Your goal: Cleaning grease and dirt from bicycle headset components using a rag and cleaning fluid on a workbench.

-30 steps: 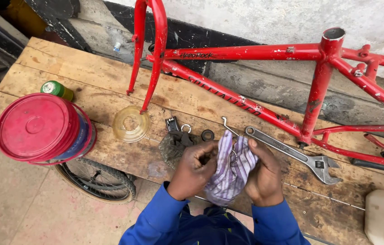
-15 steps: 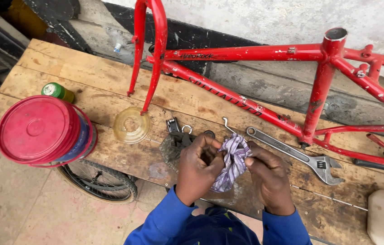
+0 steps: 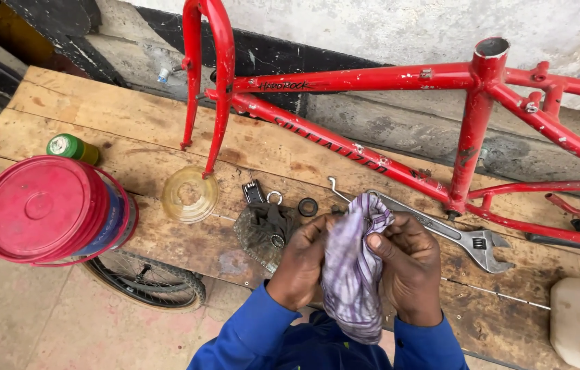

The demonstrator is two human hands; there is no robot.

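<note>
Wiping underway, unfinished: left hand (image 3: 301,264) and right hand (image 3: 406,267) both closed around a purple rag (image 3: 351,274), bunched between them at six o'clock. Grimy parts (image 3: 266,229) waiting at ten o'clock; wrench (image 3: 454,233) at two o'clock.

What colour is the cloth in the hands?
The cloth is purple and white, blotchy like tie-dye; seen in the head view.

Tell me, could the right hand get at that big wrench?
Probably yes: the wrench lies bare on the bench just beyond the right hand, though that hand holds the cloth.
</note>
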